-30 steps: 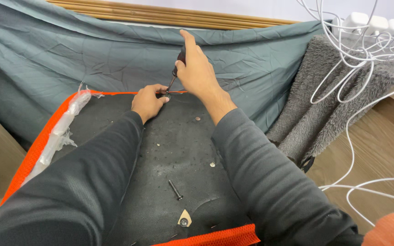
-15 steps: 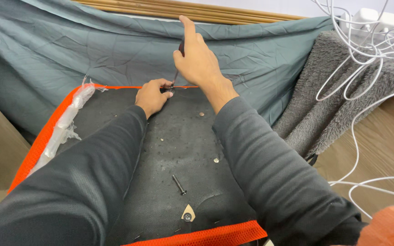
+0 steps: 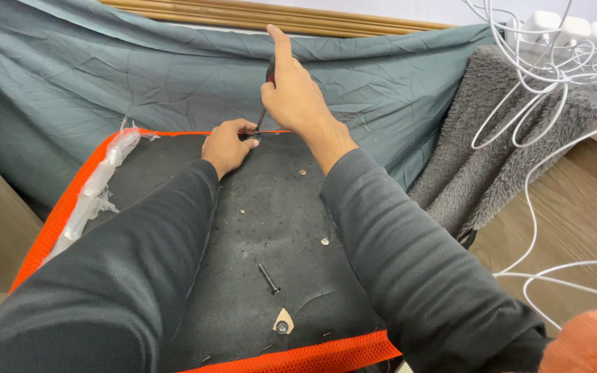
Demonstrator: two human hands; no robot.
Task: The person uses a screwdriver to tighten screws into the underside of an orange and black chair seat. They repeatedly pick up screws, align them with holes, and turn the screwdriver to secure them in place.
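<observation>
A black fabric panel with an orange mesh border (image 3: 70, 207) lies in front of me. My right hand (image 3: 297, 97) grips a screwdriver (image 3: 262, 114) with a dark handle, held upright, index finger pointing up, tip down at the panel's far edge. My left hand (image 3: 226, 144) rests on the panel right beside the screwdriver tip, fingers pinched around something small there that I cannot make out. A loose black bolt (image 3: 269, 279) lies on the panel near me. A small washer (image 3: 325, 241) and another (image 3: 302, 172) lie on the fabric.
A grey-green sheet (image 3: 139, 76) drapes behind the panel. A grey fluffy blanket (image 3: 478, 145) lies at the right under tangled white cables (image 3: 540, 90). A clear plastic bag (image 3: 98, 186) lies on the orange border at left. Wooden floor (image 3: 575, 221) shows at right.
The view has shifted slightly, so the hands sit a little lower in the frame. Both hands stay at the panel's far edge with the screwdriver upright.
</observation>
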